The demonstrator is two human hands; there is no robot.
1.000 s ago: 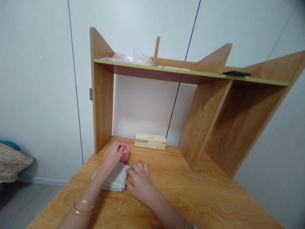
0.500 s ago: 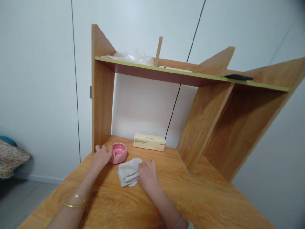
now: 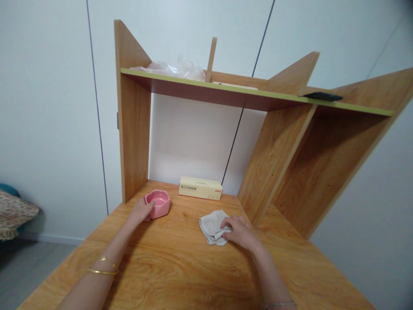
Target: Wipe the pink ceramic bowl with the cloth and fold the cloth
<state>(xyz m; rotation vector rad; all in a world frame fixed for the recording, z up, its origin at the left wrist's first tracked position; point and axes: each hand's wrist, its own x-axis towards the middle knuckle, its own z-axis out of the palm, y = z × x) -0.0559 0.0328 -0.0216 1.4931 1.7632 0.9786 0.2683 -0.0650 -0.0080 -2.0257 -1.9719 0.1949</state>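
cloth [image 3: 212,226]: centre-right of frame on bench [image 3: 180,271], crumpled; judged soft, limp, light, best pinched at a bunched fold | pink bowl [image 3: 158,203]: centre-left; looks glazed, rigid, chippable, take by rim | right hand [image 3: 239,231]: palm down, fingers curled onto cloth's right edge | left hand [image 3: 141,211]: arm outstretched, cupped round bowl's left wall

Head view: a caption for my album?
Left hand touches a pink bowl; right hand rests on a grey cloth on a desk.

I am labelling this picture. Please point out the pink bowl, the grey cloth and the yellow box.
pink bowl [image 3: 158,200], head view, its inner floor.
grey cloth [image 3: 209,226], head view, its bare left part.
yellow box [image 3: 200,190], head view, its front face.
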